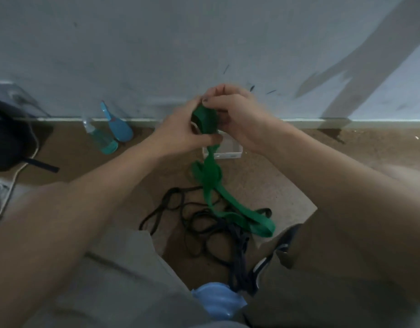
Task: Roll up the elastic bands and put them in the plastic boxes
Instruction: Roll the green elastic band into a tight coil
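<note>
A wide green elastic band [211, 176] hangs from both hands down to the floor, its lower end lying at the right of a tangle of thin black bands [199, 230]. My left hand [183, 129] and my right hand [237, 114] meet in front of the wall, both gripping the band's upper end, which is partly wound into a small coil between the fingers. Just behind and below the hands stands a clear plastic box [228, 150] on the floor, mostly hidden by them.
A clear bottle with blue liquid [100, 136] and a blue object [118, 124] lie near the wall at left. A dark bag [8, 136] and white cable [12, 185] are at far left. My knees and a dark shoe [273, 252] frame the bands.
</note>
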Action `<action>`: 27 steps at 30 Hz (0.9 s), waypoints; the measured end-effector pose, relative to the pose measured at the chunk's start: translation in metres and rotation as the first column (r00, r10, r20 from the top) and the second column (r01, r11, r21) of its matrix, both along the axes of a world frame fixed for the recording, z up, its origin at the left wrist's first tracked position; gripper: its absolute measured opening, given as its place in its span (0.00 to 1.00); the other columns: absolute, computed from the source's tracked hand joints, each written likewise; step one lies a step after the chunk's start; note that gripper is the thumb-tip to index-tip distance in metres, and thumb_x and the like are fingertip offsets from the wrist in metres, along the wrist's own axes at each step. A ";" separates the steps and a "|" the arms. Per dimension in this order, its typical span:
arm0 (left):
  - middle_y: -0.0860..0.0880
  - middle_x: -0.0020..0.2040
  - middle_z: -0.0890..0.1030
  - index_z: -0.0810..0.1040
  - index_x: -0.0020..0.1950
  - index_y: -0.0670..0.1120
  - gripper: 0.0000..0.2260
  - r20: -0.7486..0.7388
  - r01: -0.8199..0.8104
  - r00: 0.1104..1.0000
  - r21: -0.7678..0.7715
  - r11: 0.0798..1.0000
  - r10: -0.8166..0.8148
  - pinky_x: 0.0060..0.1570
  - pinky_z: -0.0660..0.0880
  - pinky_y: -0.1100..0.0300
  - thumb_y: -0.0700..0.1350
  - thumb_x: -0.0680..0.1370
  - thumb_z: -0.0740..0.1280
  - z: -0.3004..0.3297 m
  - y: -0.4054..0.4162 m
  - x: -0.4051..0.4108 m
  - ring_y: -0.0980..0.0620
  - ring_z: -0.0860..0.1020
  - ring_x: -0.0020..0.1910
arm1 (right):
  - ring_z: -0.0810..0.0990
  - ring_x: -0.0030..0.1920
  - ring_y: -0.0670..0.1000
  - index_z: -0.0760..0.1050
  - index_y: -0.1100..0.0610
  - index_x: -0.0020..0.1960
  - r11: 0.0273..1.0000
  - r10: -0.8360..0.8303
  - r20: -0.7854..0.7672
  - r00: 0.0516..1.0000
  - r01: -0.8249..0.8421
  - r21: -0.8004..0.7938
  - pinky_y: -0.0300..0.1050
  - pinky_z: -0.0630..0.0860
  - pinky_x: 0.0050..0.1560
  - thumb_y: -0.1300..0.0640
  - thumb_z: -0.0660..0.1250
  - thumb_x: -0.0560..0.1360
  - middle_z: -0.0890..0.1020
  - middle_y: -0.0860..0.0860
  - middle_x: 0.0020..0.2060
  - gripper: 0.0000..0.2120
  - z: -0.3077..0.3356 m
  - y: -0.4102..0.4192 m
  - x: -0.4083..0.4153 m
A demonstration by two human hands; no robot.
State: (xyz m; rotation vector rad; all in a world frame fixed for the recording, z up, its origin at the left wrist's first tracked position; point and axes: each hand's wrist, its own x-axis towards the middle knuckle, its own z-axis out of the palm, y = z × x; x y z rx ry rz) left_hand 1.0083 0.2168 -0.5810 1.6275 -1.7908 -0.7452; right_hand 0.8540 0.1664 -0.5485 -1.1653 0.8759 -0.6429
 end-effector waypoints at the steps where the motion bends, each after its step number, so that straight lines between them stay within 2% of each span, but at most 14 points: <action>1: 0.60 0.53 0.80 0.70 0.73 0.52 0.33 0.027 0.016 0.999 -0.004 1.000 -0.016 0.47 0.74 0.67 0.53 0.70 0.78 0.009 0.000 0.001 0.63 0.79 0.51 | 0.81 0.46 0.57 0.75 0.62 0.51 1.000 0.021 0.019 1.000 -0.020 -0.015 0.51 0.81 0.50 0.67 0.66 0.80 0.80 0.58 0.44 0.02 0.004 -0.001 -0.003; 3: 0.60 0.51 0.80 0.72 0.71 0.52 0.30 0.093 0.045 0.995 -0.012 0.999 -0.043 0.47 0.75 0.65 0.54 0.71 0.77 0.019 0.001 0.003 0.64 0.78 0.50 | 0.80 0.46 0.58 0.75 0.63 0.53 0.999 0.049 0.054 0.997 -0.048 -0.022 0.55 0.80 0.55 0.67 0.65 0.80 0.80 0.59 0.44 0.03 0.007 -0.003 -0.007; 5: 0.57 0.51 0.81 0.73 0.68 0.51 0.30 0.132 0.056 0.990 -0.003 0.998 -0.055 0.49 0.78 0.57 0.60 0.69 0.74 0.021 0.002 0.005 0.60 0.80 0.50 | 0.81 0.45 0.56 0.76 0.62 0.52 0.997 0.069 0.064 0.996 -0.067 -0.033 0.54 0.79 0.55 0.67 0.65 0.80 0.80 0.57 0.43 0.03 0.005 -0.006 -0.008; 8: 0.54 0.50 0.82 0.74 0.65 0.50 0.29 0.081 0.061 0.995 -0.016 0.998 -0.060 0.50 0.80 0.50 0.60 0.68 0.73 0.016 0.000 0.012 0.56 0.81 0.49 | 0.82 0.44 0.53 0.76 0.61 0.52 0.994 0.093 0.035 0.995 -0.091 -0.065 0.51 0.80 0.55 0.66 0.65 0.80 0.81 0.55 0.43 0.03 0.003 -0.012 0.000; 13: 0.49 0.48 0.84 0.80 0.55 0.45 0.18 -0.005 0.017 1.000 -0.027 0.999 -0.017 0.49 0.81 0.44 0.55 0.72 0.71 -0.002 -0.007 0.026 0.51 0.83 0.48 | 0.81 0.44 0.52 0.77 0.59 0.49 0.995 0.091 0.021 0.996 -0.090 -0.048 0.51 0.79 0.53 0.64 0.67 0.80 0.80 0.53 0.42 0.02 -0.002 -0.025 0.019; 16: 0.51 0.50 0.85 0.81 0.56 0.45 0.12 -0.037 0.005 0.999 0.015 1.000 -0.005 0.51 0.81 0.48 0.48 0.76 0.68 -0.015 -0.009 0.030 0.54 0.84 0.50 | 0.80 0.45 0.55 0.78 0.59 0.49 0.995 0.092 -0.023 0.996 -0.092 -0.036 0.53 0.76 0.50 0.63 0.71 0.77 0.81 0.55 0.43 0.03 -0.010 -0.029 0.029; 18: 0.55 0.47 0.84 0.80 0.55 0.47 0.06 -0.008 0.024 1.000 0.030 0.999 -0.024 0.47 0.80 0.58 0.43 0.79 0.67 -0.022 -0.010 0.033 0.60 0.82 0.47 | 0.81 0.45 0.55 0.78 0.59 0.48 0.997 0.066 -0.091 0.994 -0.069 -0.028 0.51 0.79 0.50 0.61 0.74 0.74 0.82 0.56 0.44 0.06 -0.016 -0.031 0.035; 20: 0.58 0.43 0.82 0.76 0.53 0.49 0.04 0.062 0.050 0.997 0.026 0.998 -0.051 0.40 0.75 0.67 0.41 0.81 0.65 -0.024 -0.013 0.036 0.64 0.81 0.42 | 0.83 0.48 0.58 0.78 0.57 0.49 0.996 0.037 -0.218 0.975 -0.053 -0.069 0.56 0.83 0.55 0.55 0.77 0.73 0.83 0.56 0.45 0.10 -0.020 -0.032 0.040; 22: 0.55 0.40 0.81 0.73 0.53 0.51 0.04 0.135 0.050 0.989 0.023 0.998 -0.053 0.36 0.74 0.66 0.42 0.82 0.63 -0.025 -0.017 0.042 0.60 0.80 0.39 | 0.84 0.53 0.56 0.78 0.57 0.51 0.991 0.010 -0.386 0.922 -0.061 -0.119 0.56 0.82 0.59 0.46 0.77 0.72 0.85 0.56 0.51 0.17 -0.022 -0.033 0.042; 24: 0.53 0.39 0.79 0.71 0.53 0.51 0.03 0.194 0.017 0.981 -0.005 1.000 -0.015 0.34 0.72 0.65 0.43 0.82 0.63 -0.025 -0.020 0.048 0.56 0.79 0.38 | 0.84 0.53 0.55 0.77 0.57 0.56 0.994 0.031 -0.472 0.881 -0.076 -0.078 0.57 0.83 0.57 0.40 0.75 0.73 0.84 0.57 0.54 0.24 -0.023 -0.032 0.042; 27: 0.55 0.43 0.76 0.72 0.56 0.50 0.04 0.233 0.034 0.972 -0.047 0.998 -0.022 0.37 0.68 0.70 0.45 0.82 0.65 -0.026 -0.021 0.050 0.57 0.75 0.40 | 0.86 0.41 0.56 0.77 0.62 0.60 0.972 0.205 -0.309 0.929 -0.157 0.173 0.51 0.86 0.49 0.42 0.70 0.78 0.84 0.61 0.46 0.24 -0.021 -0.026 0.043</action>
